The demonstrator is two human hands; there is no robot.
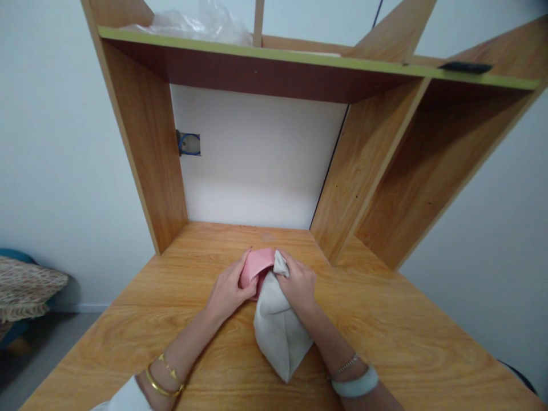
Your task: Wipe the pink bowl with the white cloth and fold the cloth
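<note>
Just above the wooden desktop, a pink faceted object (257,264), hollow on the side facing me, is in my left hand (233,287). It looks like a small box or bowl, but its exact kind cannot be made out. The thumb of that hand presses on its near edge and the fingers curl round its left side. My right hand (297,281) is closed on a light grey cloth (280,328), a bunched end of it against the pink object's right edge. The rest of the cloth hangs down towards me between my forearms.
A wooden desk (377,337) spreads under my hands. Behind it rise a shelf unit with upright panels (143,142) and an overhead shelf (257,52) bearing a clear plastic bag (201,25) and a black object (466,67). A wall socket opening (189,144) shows at the back left.
</note>
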